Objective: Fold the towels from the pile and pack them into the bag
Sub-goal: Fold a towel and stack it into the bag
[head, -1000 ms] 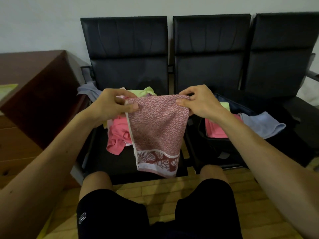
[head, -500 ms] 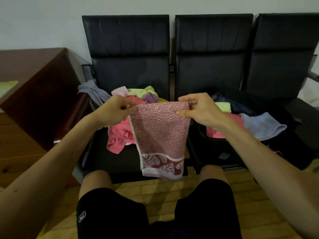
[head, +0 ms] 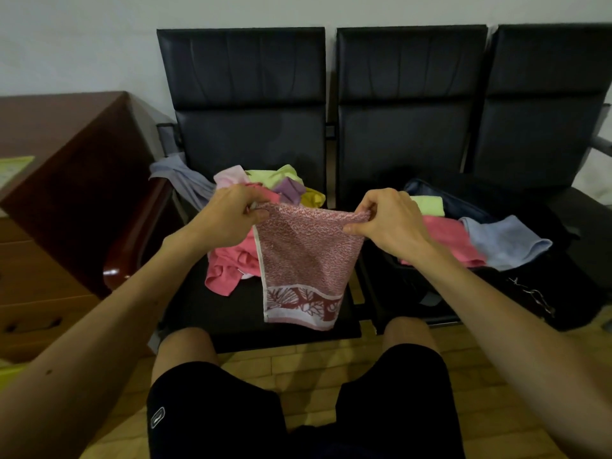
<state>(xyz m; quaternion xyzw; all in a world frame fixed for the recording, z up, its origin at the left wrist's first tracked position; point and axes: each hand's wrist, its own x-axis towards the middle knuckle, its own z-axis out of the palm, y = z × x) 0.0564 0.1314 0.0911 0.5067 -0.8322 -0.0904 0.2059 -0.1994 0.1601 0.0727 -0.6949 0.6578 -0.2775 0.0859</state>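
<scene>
Pink patterned towel (head: 306, 260) hangs between hands, left hand (head: 228, 215) and right hand (head: 387, 220) pinching top corners.

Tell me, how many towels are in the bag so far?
3: a pale green towel at the back of the bag, a pink towel in front of it, a blue towel right of the pink. More may lie hidden underneath.

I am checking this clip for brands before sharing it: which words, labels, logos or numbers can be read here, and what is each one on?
No text here can be read.
On the black shorts, a small outlined patch: a logo mark, too small to read.
On the wooden desk, a yellow-green sheet: faint marks, too blurred to read.
On the patterned towel: only a leaf border, no letters.
</scene>
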